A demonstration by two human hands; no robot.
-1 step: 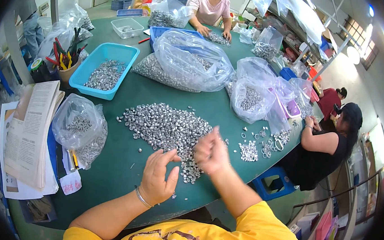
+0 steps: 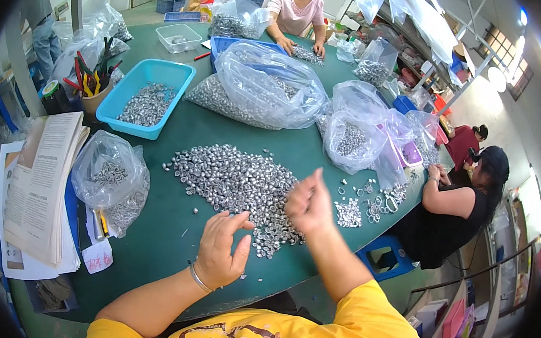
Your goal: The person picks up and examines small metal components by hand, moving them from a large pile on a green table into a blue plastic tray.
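A pile of small silvery oval metal pieces is spread on the green tabletop in front of me. My left hand rests at the near left edge of the pile, its fingers bent and the thumb apart, with nothing visible in it. Over the pile's right edge is my right hand, slightly blurred, its fingers curled in. Whatever it may hold is hidden. To the right lies a smaller group of flat silvery pieces, with several rings beside it.
A turquoise tray of metal pieces stands at the far left, beside a cup of pliers. Filled clear bags and a large bag surround the pile. Papers lie left. Co-workers sit across the table and at right.
My right hand has shifted a little to the right and away from me, off the pile's middle. The left hand stays nearly in place.
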